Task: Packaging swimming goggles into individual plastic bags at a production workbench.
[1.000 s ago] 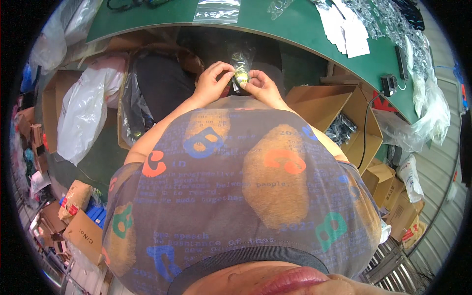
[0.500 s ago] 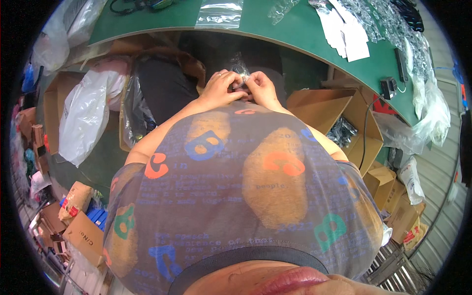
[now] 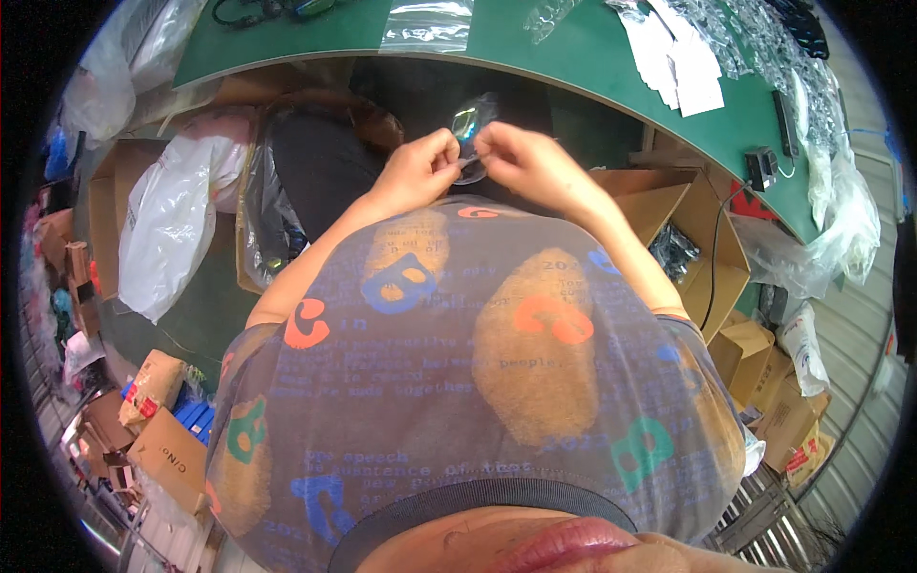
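In front of my lap, both hands pinch a small clear plastic bag point(image 3: 470, 119) at its near edge. A shiny dark thing with greenish and yellowish glints shows through the bag; its kind is hard to make out. My left hand point(image 3: 418, 170) is closed, thumb against fingers, at the bag's left side. Opposite it, my right hand point(image 3: 531, 164) is closed too, its fingers curled at the right side. The part of the bag between the fingertips is partly hidden.
Beyond my hands curves the green table point(image 3: 334, 38) with a flat clear zip bag point(image 3: 426, 27), white paper slips point(image 3: 702, 81) and heaped clear bags point(image 3: 726, 43). Open cardboard boxes stand right point(image 3: 712, 277) and left point(image 3: 103, 229); a white plastic bag point(image 3: 162, 248) hangs over the left one.
My hands have moved slightly apart, and the right has turned with its wrist more to the right. The bag between them now stands fuller, its shiny content in sight.
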